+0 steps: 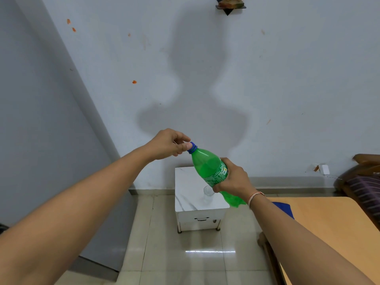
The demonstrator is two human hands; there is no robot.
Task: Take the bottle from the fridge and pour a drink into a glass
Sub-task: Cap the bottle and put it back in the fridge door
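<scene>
My right hand wraps the bottle; my left hand pinches its cap. Above the glass, I'd twist slowly.

A small white cabinet with a marble-patterned top and a dark drawer handle stands on the tiled floor against the pale wall, low in the middle of the frame. At lower right lies a wooden tabletop with a blue cloth at its near corner. A small shelf hangs at top centre.
</scene>
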